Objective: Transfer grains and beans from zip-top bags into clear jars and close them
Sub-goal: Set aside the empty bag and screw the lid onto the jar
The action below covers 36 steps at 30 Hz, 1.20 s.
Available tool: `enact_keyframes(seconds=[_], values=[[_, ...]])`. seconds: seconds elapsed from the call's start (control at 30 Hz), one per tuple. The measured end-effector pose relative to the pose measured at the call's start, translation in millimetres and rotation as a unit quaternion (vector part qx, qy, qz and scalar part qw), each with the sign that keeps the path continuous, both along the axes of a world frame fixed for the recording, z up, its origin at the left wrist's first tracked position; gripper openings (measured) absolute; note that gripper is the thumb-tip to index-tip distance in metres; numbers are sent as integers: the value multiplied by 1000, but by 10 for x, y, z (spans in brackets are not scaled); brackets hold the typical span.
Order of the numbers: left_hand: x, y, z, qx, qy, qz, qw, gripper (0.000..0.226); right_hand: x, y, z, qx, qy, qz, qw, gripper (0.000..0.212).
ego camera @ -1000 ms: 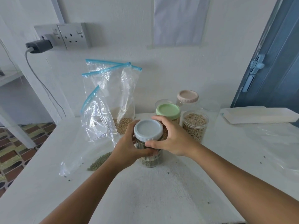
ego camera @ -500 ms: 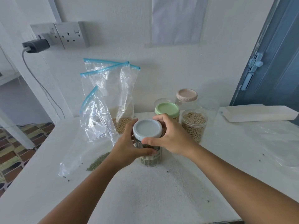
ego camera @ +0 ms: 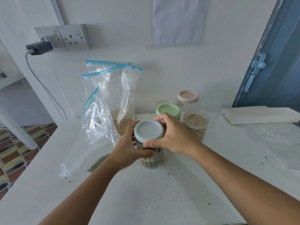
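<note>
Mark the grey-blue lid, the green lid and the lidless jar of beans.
grey-blue lid (ego camera: pixel 148 131), head view, centre of its top.
green lid (ego camera: pixel 168 109), head view, top face.
lidless jar of beans (ego camera: pixel 196 120), head view, beans at its mouth.

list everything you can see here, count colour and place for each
clear jar with pale blue lid: 1, green grains inside, table centre
clear jar with green lid: 1, behind it
clear jar with pink lid: 1, by the wall
open clear jar of beige beans: 1, right of centre
clear zip-top bags with blue seals: 3 seals visible, upright on the left
flat clear bag with green grains: 1, front left
white table: 1
white wall socket: 1, black charger plugged beside
white paper sheet: 1, wall
blue door: 1, right
left hand: grips jar body
right hand: grips lid
</note>
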<state>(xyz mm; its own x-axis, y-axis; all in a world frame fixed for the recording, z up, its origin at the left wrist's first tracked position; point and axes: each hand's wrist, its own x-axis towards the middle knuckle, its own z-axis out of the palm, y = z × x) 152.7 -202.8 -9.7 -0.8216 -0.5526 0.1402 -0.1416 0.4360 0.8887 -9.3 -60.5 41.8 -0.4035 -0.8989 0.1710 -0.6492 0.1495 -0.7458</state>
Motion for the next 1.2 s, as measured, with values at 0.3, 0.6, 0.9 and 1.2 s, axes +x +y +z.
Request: enact_keyframes(seconds=[0.3,0.6,0.9,1.2], values=[[-9,12,17,-4,-2,6,1000,109,37,-15,33,23,20,57,998,93],[2,-5,4,5,1,3,1000,120,99,11,-25,20,-48,67,996,94],[-4,-23,-17,7,-1,-3,1000,122,91,57,-215,-50,-96,5,994,98],[-2,-27,-29,4,-8,0,1000,125,67,70,-292,-101,-102,-35,989,75]])
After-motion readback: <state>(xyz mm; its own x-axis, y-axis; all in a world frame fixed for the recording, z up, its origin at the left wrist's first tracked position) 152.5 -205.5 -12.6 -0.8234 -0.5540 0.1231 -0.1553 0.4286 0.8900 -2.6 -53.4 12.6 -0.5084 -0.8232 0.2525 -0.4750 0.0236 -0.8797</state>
